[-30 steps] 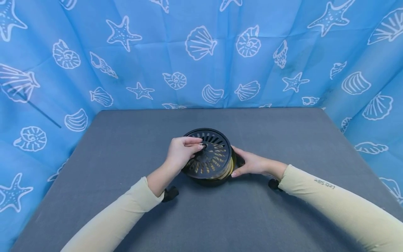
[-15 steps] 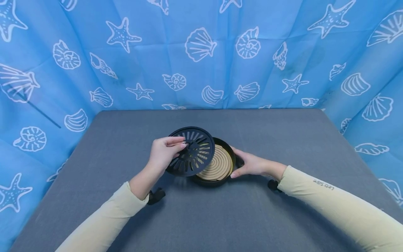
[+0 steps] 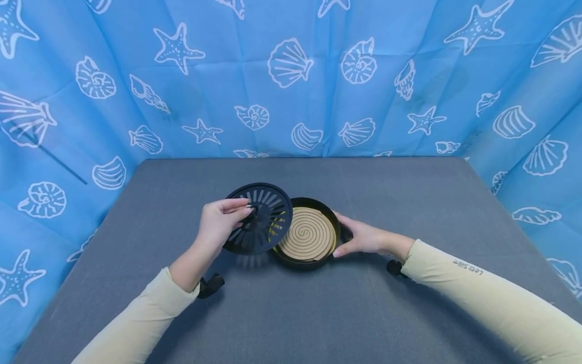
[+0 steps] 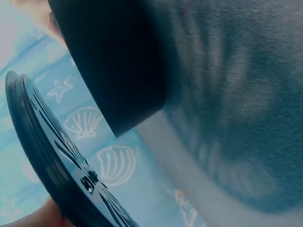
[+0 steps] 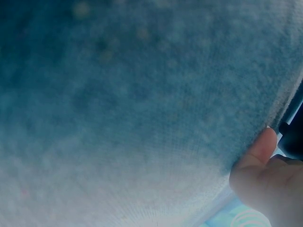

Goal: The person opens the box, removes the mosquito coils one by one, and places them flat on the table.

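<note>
A round black slotted lid (image 3: pixel 265 237) is tilted above the table, its central knob pinched by my left hand (image 3: pixel 218 222). The lid's right edge overlaps a round black mosquito coil holder (image 3: pixel 303 265) in the head view. Inside that holder lies a tan spiral mosquito coil (image 3: pixel 306 233), with a yellow edge showing at its side. My right hand (image 3: pixel 364 236) holds the holder's right side, thumb in front and fingers behind. In the left wrist view the lid (image 4: pixel 52 156) appears nearly edge-on. The right wrist view catches the right hand's thumb (image 5: pixel 262 146) beside the dark holder (image 5: pixel 294 137).
A grey cloth-covered table (image 3: pixel 291 313) carries the holder. Behind it and at both sides hangs a blue curtain (image 3: pixel 218 91) printed with white shells and starfish. Black camera mounts (image 3: pixel 211 286) sit beneath both wrists.
My left hand has lifted the lid off the holder and carried it left, uncovering the coil. The right hand and the holder have stayed in place.
</note>
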`<state>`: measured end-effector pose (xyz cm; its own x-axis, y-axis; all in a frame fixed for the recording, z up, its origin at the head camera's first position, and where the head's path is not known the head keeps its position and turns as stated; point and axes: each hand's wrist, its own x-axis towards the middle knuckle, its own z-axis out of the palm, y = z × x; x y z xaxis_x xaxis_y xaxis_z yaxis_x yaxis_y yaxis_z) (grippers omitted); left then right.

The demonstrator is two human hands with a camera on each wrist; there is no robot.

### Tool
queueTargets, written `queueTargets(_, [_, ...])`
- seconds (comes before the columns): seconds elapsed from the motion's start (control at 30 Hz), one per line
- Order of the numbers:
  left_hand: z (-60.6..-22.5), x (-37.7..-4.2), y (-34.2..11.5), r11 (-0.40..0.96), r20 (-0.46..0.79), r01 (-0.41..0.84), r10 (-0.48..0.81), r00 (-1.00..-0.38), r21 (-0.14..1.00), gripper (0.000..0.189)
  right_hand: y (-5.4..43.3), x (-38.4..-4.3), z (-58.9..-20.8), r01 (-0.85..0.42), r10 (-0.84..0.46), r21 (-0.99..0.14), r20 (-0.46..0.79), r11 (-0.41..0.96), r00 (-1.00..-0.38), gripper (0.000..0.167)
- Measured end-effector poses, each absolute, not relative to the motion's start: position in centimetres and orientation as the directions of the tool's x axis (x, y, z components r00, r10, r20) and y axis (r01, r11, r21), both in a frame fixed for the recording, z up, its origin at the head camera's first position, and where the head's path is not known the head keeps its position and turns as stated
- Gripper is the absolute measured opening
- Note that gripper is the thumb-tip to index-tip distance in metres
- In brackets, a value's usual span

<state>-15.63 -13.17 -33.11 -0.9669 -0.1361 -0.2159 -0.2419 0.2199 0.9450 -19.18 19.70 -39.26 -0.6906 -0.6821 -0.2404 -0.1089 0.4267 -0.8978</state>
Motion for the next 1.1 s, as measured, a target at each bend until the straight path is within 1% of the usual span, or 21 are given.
queueTargets(0.33, [-33.7,-15.5,-14.9,0.25,-0.204,-0.246,-0.182,-0.962,0.936,0.031,19.7,-19.1,-39.2,-0.105,-0.677,-0.897,-0.242,0.429,-0.695,0.105])
queueTargets(0.67, [-33.7,-15.2,-16.6,0.266,-0.197,-0.245,-0.193,-0.961,0.932,0.033,19.6,-19.0,-39.2,-0.096,-0.657,-0.885,-0.263,0.456,-0.706,0.106])
queueTargets(1.1, [-34.0,-15.2,-18.0,0.303,-0.183,-0.241,-0.208,-0.961,0.922,0.036,19.5,-19.0,-39.1,-0.098,-0.658,-0.883,-0.264,0.459,-0.705,0.105])
